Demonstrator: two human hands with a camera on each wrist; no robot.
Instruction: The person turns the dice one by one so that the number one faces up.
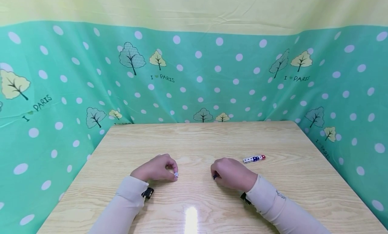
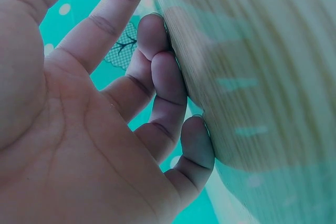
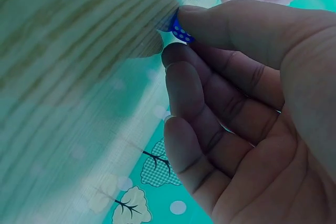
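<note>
My left hand [image 1: 157,168] pinches a white die [image 1: 176,174] between thumb and forefinger, low over the table left of centre. In the left wrist view its other fingers [image 2: 168,80] lie bent against the tabletop, and the die is out of sight. Right of centre, my right hand [image 1: 233,173] pinches a blue die [image 3: 181,32] with pale dots; thumb and fingertips cover most of it. Behind and to the right of that hand lies a row of dice [image 1: 254,159], white at the left, blue in the middle and red at the right end.
The wooden table [image 1: 200,139] reaches back to a green dotted cloth [image 1: 188,82] that hangs behind it and along both sides. A bright light reflection shows at the table's near middle. Dark wrist devices [image 1: 148,193] sit at both cuffs.
</note>
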